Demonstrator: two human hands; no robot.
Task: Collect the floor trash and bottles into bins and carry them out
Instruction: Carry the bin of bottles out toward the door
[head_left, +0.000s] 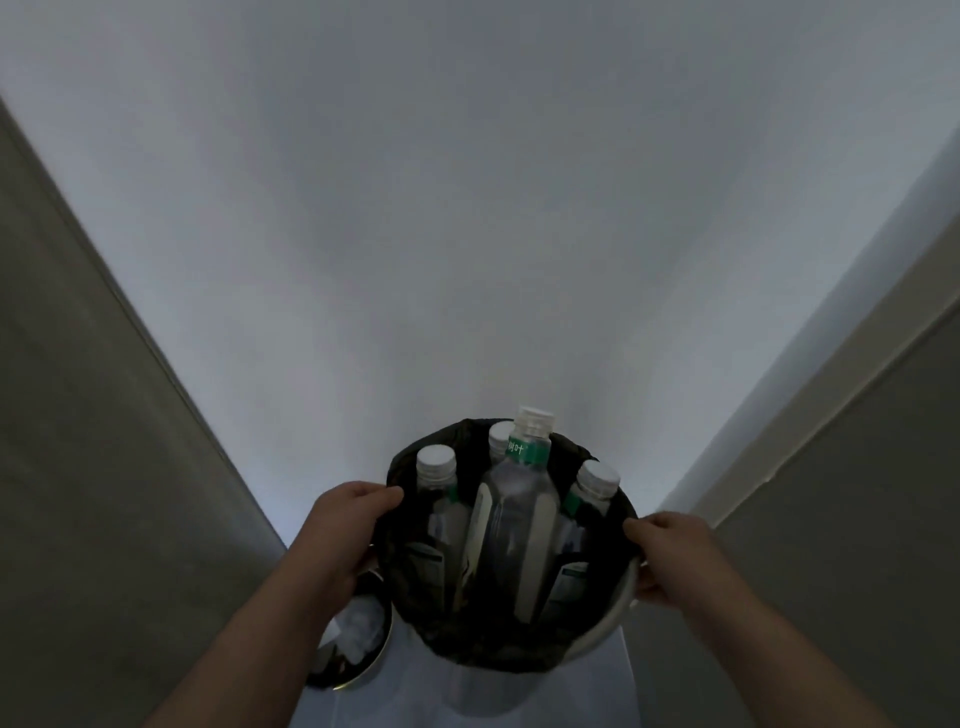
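1. Gripping the near bin's left rim, the left hand (348, 512) has its thumb hooked over the edge onto the black liner (467, 644). The fingers curl down the outside, which probably pins the liner in place while carrying.
2. Low left and under the left forearm, a second bin (358, 675) sits on the floor. It holds crumpled white trash (361, 626), is not in either hand, and is likely waiting for its own trip.
3. In the centre is the held bin (613, 618), pale-walled and raised at about waist level between both hands. Its mouth tilts toward the camera.
4. Four water bottles stand upright inside, caps on:
   - left bottle (436, 499)
   - rear bottle (500, 436), mostly hidden
   - tall centre bottle (511, 519), sticking above the rim
   - right bottle (592, 493)
   They are packed close and lean on each other and on the liner, so probably won't tip.
5. The right hand (670, 551) grips the right rim with its thumb on top and fingers wrapped round the outside. This mirrors the left hand, and the two-sided hold keeps the load level.
6. Grey walls flank the scene, the left wall (78, 415) and the right wall (857, 467), giving a narrow passage.
7. Judgement: the bottles are collected and this is the carry-out stage. The main risk is the tall bottle toppling out if the bin tilts further.
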